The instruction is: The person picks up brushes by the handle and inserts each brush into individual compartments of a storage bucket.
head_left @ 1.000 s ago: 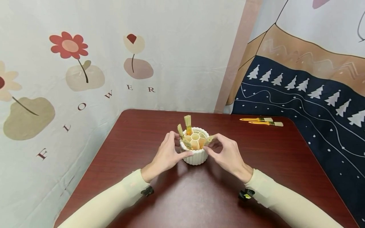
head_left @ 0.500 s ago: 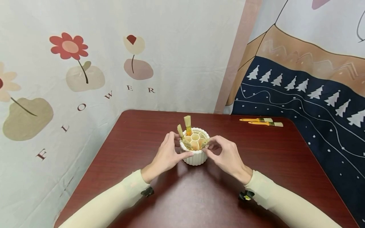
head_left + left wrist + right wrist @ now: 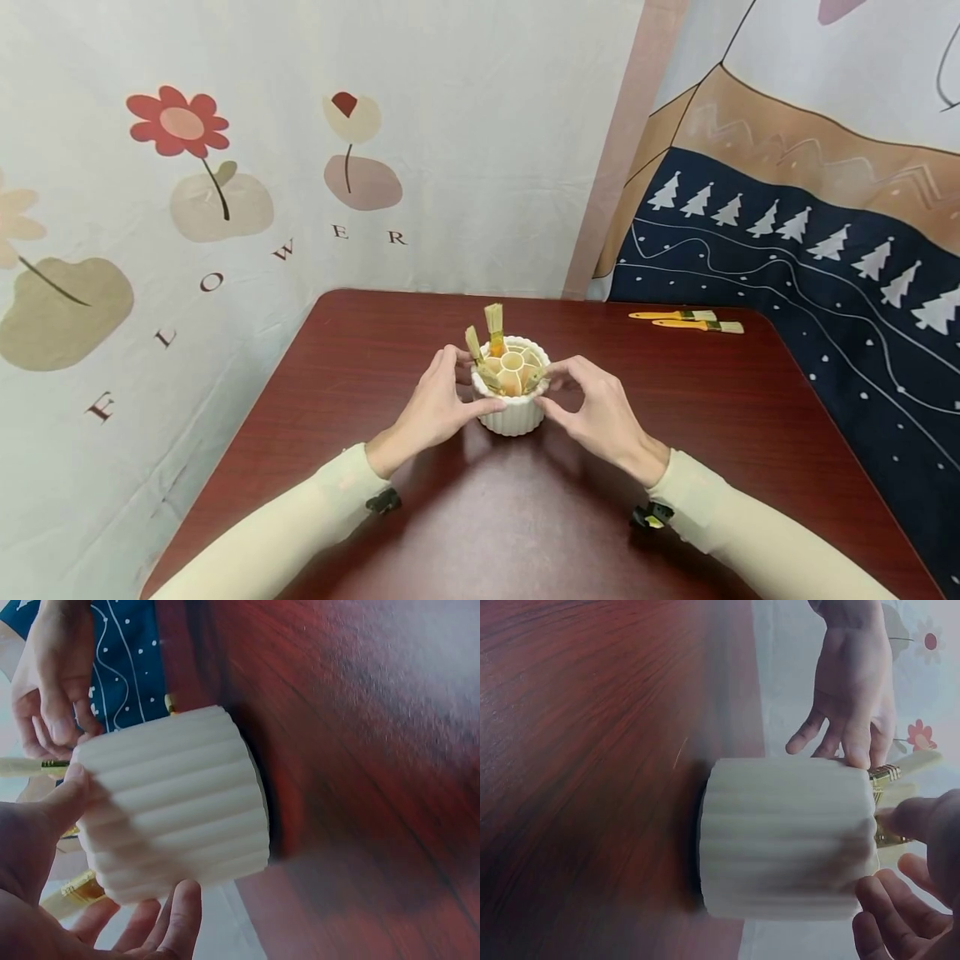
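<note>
A white fluted pot (image 3: 512, 417) with a divided insert stands upright on the table, several paintbrushes inside it, bristles up. One paintbrush (image 3: 493, 319) rises at its back, another paintbrush (image 3: 472, 342) at its left. My left hand (image 3: 437, 406) holds the pot from the left, thumb on the front rim and fingers round the side. At the right rim, my right hand (image 3: 600, 408) has its thumb and index finger spread apart, beside a low-set paintbrush (image 3: 536, 379). In the right wrist view the thumb partly hides a brush's metal ferrule (image 3: 889, 837).
Two yellow-handled paintbrushes, one behind the other paintbrush (image 3: 697, 326), lie at the table's back right. The dark red table (image 3: 480, 517) ends against a flower-printed cloth (image 3: 480, 167) behind and a dark tree-printed cloth (image 3: 750, 250) at right.
The right hand pinched a paintbrush at the pot's right side; the brush moved inward and down, and the thumb and index finger have since parted. The left hand keeps its hold on the pot.
</note>
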The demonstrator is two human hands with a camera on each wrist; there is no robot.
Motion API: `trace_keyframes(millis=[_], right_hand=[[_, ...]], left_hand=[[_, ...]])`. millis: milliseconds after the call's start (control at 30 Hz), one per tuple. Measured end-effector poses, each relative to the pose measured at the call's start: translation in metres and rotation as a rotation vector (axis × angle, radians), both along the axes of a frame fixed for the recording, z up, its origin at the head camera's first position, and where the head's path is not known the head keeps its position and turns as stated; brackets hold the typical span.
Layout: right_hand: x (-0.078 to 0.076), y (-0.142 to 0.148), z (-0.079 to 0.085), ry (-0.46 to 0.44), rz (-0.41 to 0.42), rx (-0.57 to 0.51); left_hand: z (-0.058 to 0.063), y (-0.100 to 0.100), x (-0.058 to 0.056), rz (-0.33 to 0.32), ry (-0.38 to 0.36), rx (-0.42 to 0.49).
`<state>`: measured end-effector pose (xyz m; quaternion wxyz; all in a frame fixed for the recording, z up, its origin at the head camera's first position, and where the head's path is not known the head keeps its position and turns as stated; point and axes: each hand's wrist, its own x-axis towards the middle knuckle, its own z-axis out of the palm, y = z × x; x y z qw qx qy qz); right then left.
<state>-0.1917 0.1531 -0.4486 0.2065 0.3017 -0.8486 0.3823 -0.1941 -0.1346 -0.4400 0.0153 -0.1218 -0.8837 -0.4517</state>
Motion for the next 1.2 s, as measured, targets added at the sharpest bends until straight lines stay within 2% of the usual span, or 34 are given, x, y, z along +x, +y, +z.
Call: trace_keyframes(millis=[233,367,533,700,967,1200], right_hand=[[0.000,0.008,-0.003,0.018,0.046,0.035],[-0.001,0.014,-0.004,0.018,0.057,0.031],[-0.002,0.022,0.001,0.001,0.039,0.040],[-0.006,0.033,0.005,-0.018,-0.003,0.064],[-0.025,0.064,0.007,-0.070,-0.051,0.073],[-0.047,0.098,-0.003,-0.120,-0.101,0.103]], left_hand=[[0.000,-0.007,-0.009,-0.079,-0.034,0.059],[-0.001,-0.011,-0.012,-0.101,-0.051,0.089],[0.001,-0.016,-0.014,-0.134,-0.065,0.081],[0.002,-0.021,-0.020,-0.214,-0.084,0.088],[0.002,-0.024,-0.027,-0.345,-0.141,0.120],[0.000,-0.024,-0.028,-0.397,-0.194,0.175]])
